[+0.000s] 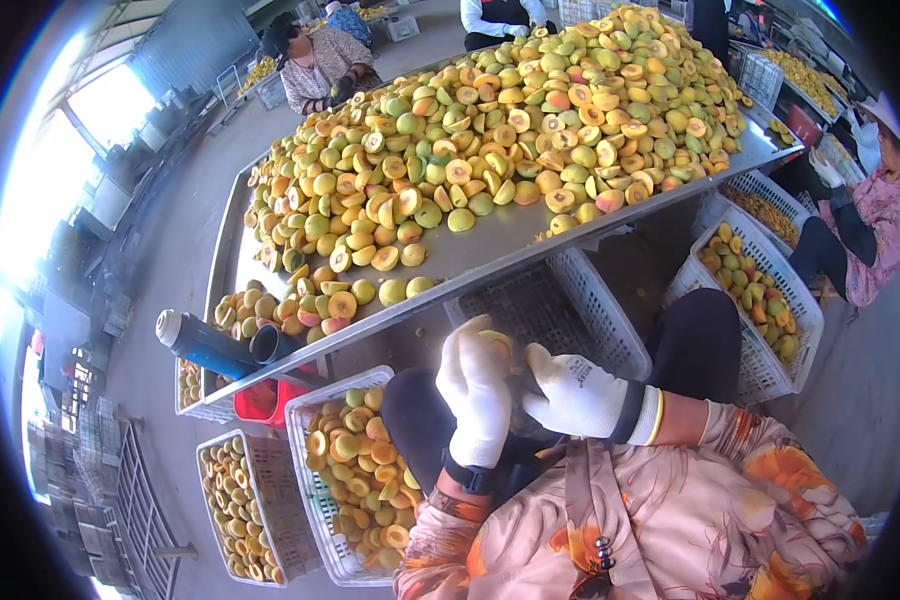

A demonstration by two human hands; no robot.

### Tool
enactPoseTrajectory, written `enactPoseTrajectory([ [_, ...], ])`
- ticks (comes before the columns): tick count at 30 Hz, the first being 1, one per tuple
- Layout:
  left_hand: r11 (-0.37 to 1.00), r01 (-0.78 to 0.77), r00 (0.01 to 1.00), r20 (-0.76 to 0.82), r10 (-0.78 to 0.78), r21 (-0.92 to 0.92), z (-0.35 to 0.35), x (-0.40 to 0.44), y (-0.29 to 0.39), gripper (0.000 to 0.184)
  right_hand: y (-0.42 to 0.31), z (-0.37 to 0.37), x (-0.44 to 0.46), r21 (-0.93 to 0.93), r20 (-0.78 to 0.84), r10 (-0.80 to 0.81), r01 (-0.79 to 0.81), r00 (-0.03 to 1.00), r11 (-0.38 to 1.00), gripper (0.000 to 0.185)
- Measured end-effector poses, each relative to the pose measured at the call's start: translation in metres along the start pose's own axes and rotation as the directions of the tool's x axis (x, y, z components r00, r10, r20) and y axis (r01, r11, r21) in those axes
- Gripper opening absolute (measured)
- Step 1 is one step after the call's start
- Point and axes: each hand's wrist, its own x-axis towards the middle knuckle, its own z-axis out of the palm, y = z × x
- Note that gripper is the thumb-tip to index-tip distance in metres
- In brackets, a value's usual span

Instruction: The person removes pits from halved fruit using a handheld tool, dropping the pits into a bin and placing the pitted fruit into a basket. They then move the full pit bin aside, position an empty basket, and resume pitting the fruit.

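Both of my hands wear white gloves and meet above my lap. My left hand (475, 390) is closed round a yellowish peach half (498, 345), of which only a part shows between the fingers. Close against it, my right hand (578, 396) is curled with its thumb side toward the fruit; what it holds, if anything, is hidden. Just beyond the hands stands a dark, crate-like container (530, 310) under the table edge. A heap of halved yellow peaches (450, 170), many with the stone showing, covers much of the metal table (490, 232).
Crates of peach halves stand at my left (345, 570) and at my right (808, 345). A blue flask (205, 343) and a dark cup (270, 345) sit at the table's near left corner, above a red container (258, 403). Other people sit around the table.
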Motion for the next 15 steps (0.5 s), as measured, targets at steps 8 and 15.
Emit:
enactPoseTrajectory([
  [8,0.999,0.046,0.998,0.045,-0.046,0.017,0.006,-0.002,0.017,0.043,0.015,-0.001,-0.002,0.184,0.022,-0.188,0.181,0.982,0.966,0.029],
  [15,0.987,0.158,0.969,0.200,-0.148,-0.035,0.007,0.008,0.011,0.047,0.010,-0.040,0.008,0.450,0.384,0.001,-0.188,0.923,0.873,0.028],
])
